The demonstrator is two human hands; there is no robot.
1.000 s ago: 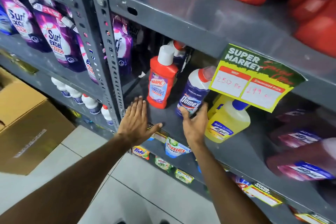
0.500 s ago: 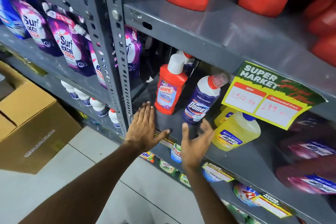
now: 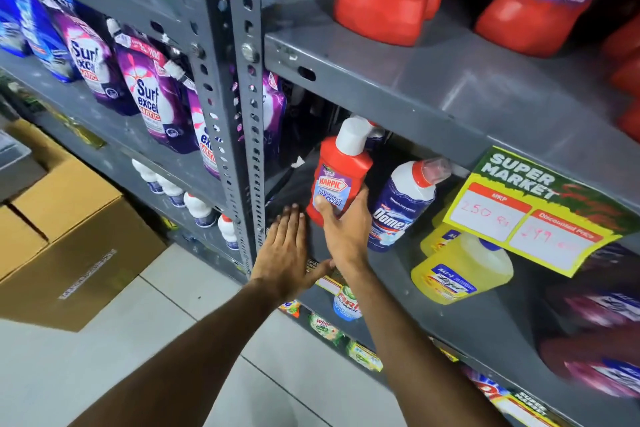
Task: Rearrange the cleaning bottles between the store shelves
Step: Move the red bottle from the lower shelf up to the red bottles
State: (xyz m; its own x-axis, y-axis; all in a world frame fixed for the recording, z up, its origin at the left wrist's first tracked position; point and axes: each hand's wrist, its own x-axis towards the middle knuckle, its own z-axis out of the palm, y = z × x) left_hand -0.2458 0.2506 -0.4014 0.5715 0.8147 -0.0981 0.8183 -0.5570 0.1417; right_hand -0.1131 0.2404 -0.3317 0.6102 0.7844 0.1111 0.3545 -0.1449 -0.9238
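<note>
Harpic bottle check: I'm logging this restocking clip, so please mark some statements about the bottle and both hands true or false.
1. The right hand grips the red Harpic bottle. True.
2. The left hand holds the Domex bottle. False: it lies flat and open on the shelf, holding nothing.
3. The Harpic bottle has a white cap. True.
4. The Domex bottle stands left of the Harpic bottle. False: it stands to its right.
5. The yellow bottle sits under the price sign. True.

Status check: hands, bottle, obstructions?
Right hand gripping red Harpic bottle, bottle tilted. Left hand flat, open on shelf edge. Domex bottle close beside.
</note>
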